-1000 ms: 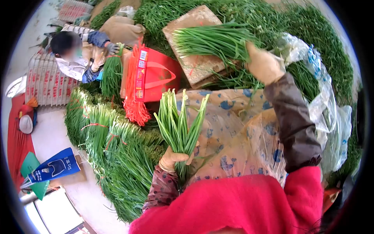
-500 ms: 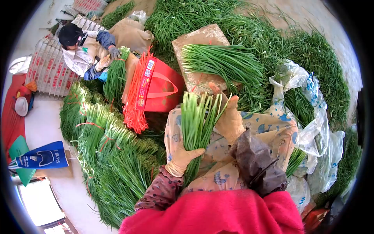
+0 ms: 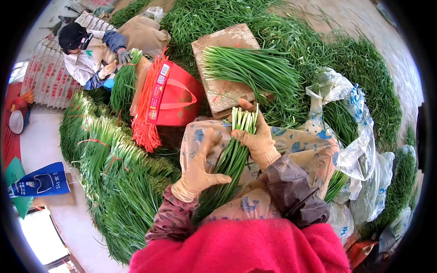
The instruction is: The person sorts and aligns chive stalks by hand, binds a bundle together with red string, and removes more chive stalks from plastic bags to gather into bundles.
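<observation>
A bunch of garlic chives [image 3: 231, 159] lies slanted over my lap, with its pale cut ends up and its leaves toward me. My right hand [image 3: 258, 142], in a cream glove, is wrapped round the bunch just below the cut ends. My left hand [image 3: 196, 175], gloved too, is beside the leaves on the left with fingers stretched and thumb apart. Beneath them spreads a patterned plastic apron [image 3: 291, 144]. Ahead, a loose pile of chives [image 3: 248, 66] rests on a patterned board [image 3: 218, 98].
A red bag [image 3: 182, 91] stands ahead-left with orange-red ties [image 3: 148, 113] hanging over its side. Tied chive bundles [image 3: 109, 145] line the left. A co-worker [image 3: 86, 54] handles another bundle [image 3: 123, 86]. At right is a clear plastic bag [image 3: 373, 168]; loose greens [image 3: 364, 68] cover the floor beyond.
My left hand has let go of the bunch and opened beside it. My right hand, open before, has closed round the upper stems, which are now gathered tighter.
</observation>
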Demonstrator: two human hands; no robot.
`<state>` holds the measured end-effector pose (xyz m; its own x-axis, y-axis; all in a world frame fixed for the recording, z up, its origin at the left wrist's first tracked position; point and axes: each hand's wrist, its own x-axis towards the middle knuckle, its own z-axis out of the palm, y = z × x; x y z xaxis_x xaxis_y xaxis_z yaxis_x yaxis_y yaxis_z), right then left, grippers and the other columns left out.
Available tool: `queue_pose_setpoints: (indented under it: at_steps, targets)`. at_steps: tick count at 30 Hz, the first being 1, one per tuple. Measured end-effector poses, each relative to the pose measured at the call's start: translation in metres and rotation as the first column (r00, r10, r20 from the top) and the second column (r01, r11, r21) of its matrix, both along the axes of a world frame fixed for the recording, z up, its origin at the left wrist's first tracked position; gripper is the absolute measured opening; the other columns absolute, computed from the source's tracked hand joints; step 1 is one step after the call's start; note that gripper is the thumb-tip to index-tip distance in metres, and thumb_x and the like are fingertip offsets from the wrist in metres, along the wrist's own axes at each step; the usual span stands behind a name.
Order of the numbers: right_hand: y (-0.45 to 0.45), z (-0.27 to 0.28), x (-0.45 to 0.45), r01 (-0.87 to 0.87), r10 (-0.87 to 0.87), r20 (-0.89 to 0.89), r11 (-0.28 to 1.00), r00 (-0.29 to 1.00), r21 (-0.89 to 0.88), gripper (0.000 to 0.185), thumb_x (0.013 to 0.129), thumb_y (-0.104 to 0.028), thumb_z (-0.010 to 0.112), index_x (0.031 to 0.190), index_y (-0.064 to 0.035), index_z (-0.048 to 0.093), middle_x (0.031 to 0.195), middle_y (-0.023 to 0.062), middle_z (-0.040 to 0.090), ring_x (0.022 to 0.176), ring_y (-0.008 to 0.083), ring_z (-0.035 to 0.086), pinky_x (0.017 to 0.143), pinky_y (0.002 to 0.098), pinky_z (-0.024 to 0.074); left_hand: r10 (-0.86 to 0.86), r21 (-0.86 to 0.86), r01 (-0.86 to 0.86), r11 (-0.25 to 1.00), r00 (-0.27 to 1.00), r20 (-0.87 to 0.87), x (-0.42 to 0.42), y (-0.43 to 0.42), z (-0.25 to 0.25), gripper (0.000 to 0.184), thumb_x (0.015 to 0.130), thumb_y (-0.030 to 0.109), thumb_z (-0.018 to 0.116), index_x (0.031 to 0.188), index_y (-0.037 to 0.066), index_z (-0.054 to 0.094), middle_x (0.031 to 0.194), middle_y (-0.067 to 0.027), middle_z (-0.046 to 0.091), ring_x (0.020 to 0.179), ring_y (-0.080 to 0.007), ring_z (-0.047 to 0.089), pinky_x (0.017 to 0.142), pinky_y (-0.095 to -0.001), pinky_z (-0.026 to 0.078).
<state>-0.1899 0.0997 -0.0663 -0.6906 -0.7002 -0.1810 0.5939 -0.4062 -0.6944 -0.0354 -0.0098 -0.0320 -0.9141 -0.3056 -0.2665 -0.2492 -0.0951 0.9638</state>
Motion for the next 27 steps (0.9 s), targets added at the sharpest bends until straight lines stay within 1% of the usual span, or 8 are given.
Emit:
queue_pose_setpoints:
  at_steps: [4, 9, 12, 14, 18, 20, 23, 27]
  targets:
    - [-0.002, 0.013, 0.009, -0.043, 0.045, 0.046, 0.998, 0.998, -0.038, 0.092, 0.065, -0.031, 0.088, 0.14, -0.0093, 0.04, 0.114, 0.0041, 0.06, 0.104, 0.0147, 0.058, 0.088, 0.0306, 0.0495, -0.115, -0.175, 0.118, 0.978, 0.993, 0.029, -0.018, 0.006, 0.001, 0.12, 0.061, 0.023, 0.09, 0.151, 0.007, 0.013, 0.14, -0.0176, 0.039, 0.129, -0.0235, 0.04, 0.103, -0.0357, 0.037]
    - [0.007, -0.012, 0.001, -0.003, -0.001, -0.102, 0.999, 0.995, -0.045, 0.092, 0.072, -0.049, 0.078, 0.144, -0.0093, 0.035, 0.125, 0.0075, 0.056, 0.11, 0.0205, 0.056, 0.094, 0.0341, 0.0454, -0.212, 0.637, -0.018, 0.771, 0.935, 0.283, -0.025, 0.025, -0.01, 0.092, 0.066, 0.012, 0.081, 0.143, 0.005, 0.033, 0.109, -0.0158, 0.061, 0.083, -0.0215, 0.063, 0.076, -0.0328, 0.051]
    - [0.02, -0.035, -0.048, 0.056, -0.041, -0.163, 0.995, 0.986, 0.089, 0.092, 0.079, -0.068, 0.055, 0.146, -0.0095, 0.032, 0.137, 0.0113, 0.046, 0.121, 0.027, 0.048, 0.101, 0.0398, 0.0381, -0.26, 0.66, 0.106, 0.744, 0.955, 0.14, -0.03, 0.023, -0.006, 0.061, 0.072, 0.013, 0.076, 0.127, 0.002, 0.05, 0.098, -0.0141, 0.065, 0.07, -0.016, 0.062, 0.065, -0.0283, 0.05]
    - [0.031, -0.016, -0.075, 0.041, -0.011, -0.227, 0.991, 0.974, 0.13, 0.092, 0.082, -0.075, 0.042, 0.146, -0.0091, 0.031, 0.145, 0.0122, 0.038, 0.128, 0.0306, 0.042, 0.105, 0.044, 0.0328, -0.282, 0.669, 0.105, 0.735, 0.946, 0.161, -0.034, 0.021, -0.006, 0.081, 0.065, 0.014, 0.077, 0.136, 0.003, 0.04, 0.102, -0.0194, 0.064, 0.066, -0.0209, 0.062, 0.062, -0.0319, 0.051]
    - [0.035, -0.012, -0.075, -0.283, 0.341, -0.717, 0.937, 0.608, 0.206, 0.049, 0.101, -0.035, 0.044, 0.139, -0.0033, 0.044, 0.133, 0.012, 0.054, 0.124, 0.02, 0.048, 0.103, 0.0336, 0.0372, -0.37, 0.743, 0.163, 0.649, 0.921, 0.122, -0.044, 0.017, -0.011, 0.082, 0.061, 0.015, 0.079, 0.134, 0.003, 0.043, 0.104, -0.0193, 0.064, 0.073, -0.0209, 0.063, 0.063, -0.0313, 0.051]
    - [0.038, 0.011, -0.065, -0.392, 0.486, -0.622, 0.872, 0.614, 0.294, 0.047, 0.101, -0.034, 0.045, 0.133, -0.001, 0.05, 0.128, 0.0111, 0.057, 0.119, 0.0193, 0.051, 0.103, 0.0325, 0.036, -0.429, 0.725, 0.228, 0.65, 0.898, 0.102, -0.047, 0.016, -0.007, 0.077, 0.067, 0.019, 0.078, 0.135, 0.005, 0.043, 0.106, -0.0127, 0.063, 0.079, -0.0163, 0.062, 0.072, -0.028, 0.05]
    - [0.045, -0.002, -0.064, -0.132, 0.295, -0.513, 0.934, 0.806, 0.331, 0.044, 0.098, -0.031, 0.053, 0.132, -0.0028, 0.052, 0.13, 0.0102, 0.056, 0.119, 0.0181, 0.051, 0.099, 0.0316, 0.0405, -0.43, 0.751, 0.187, 0.633, 0.892, 0.141, -0.046, 0.016, -0.007, 0.075, 0.067, 0.017, 0.079, 0.132, 0.005, 0.046, 0.104, -0.0116, 0.064, 0.08, -0.016, 0.062, 0.072, -0.0276, 0.05]
    - [0.054, 0.02, -0.072, 0.08, 0.278, -0.749, 0.912, 0.602, 0.403, 0.035, 0.084, -0.017, 0.069, 0.118, -0.0131, 0.065, 0.131, 0.0127, 0.054, 0.117, 0.0261, 0.054, 0.096, 0.0357, 0.0442, -0.422, 0.73, 0.163, 0.664, 0.888, 0.186, -0.044, 0.017, -0.012, 0.068, 0.068, 0.017, 0.079, 0.127, 0.004, 0.049, 0.103, -0.0099, 0.064, 0.082, -0.0151, 0.061, 0.073, -0.0273, 0.049]
